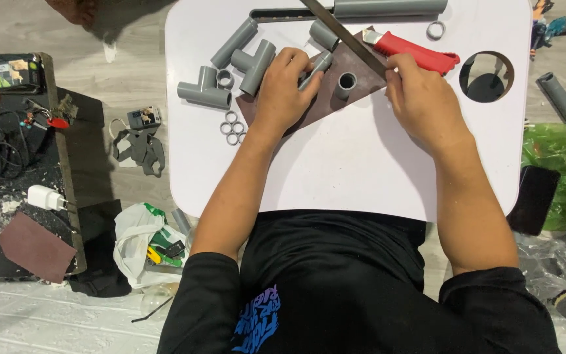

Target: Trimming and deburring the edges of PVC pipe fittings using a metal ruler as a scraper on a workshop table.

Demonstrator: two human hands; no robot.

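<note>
My left hand (284,88) presses down on a short grey pipe piece (320,65) lying on a dark brown board (335,98) on the white table (361,170). My right hand (420,98) grips the red handle of a saw (420,52) whose long dark blade (345,33) runs up and to the left across the pipe. A short upright grey pipe stub (346,83) stands on the board between my hands.
Grey tee fittings (206,92), pipe lengths (234,42) and several cut rings (232,128) lie at the table's left. A long pipe (388,8) and a ring (435,29) lie at the top. The table has a round hole (486,77). Clutter covers the floor at both sides.
</note>
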